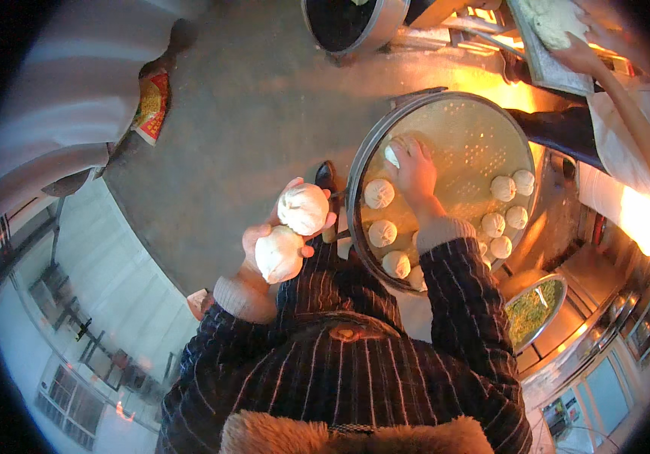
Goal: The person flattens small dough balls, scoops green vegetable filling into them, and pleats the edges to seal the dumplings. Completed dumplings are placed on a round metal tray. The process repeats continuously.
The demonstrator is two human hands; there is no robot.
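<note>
Two pleated dough buns rest in my left hand: an upper bun against the fingers and a lower bun nearer the palm. My right hand reaches over a large round steamer tray with a perforated base. Its fingers are around another white bun, mostly covered by the hand, by the tray's left rim. Below that hand, several buns sit along the tray's left side. A second group of buns lies on the right, partly hidden by my right sleeve.
Another person's hands are on dough upon a board at upper right. A metal pot stands on the floor at the top. Right of me is a bowl of chopped green filling. A red and yellow bag lies at left.
</note>
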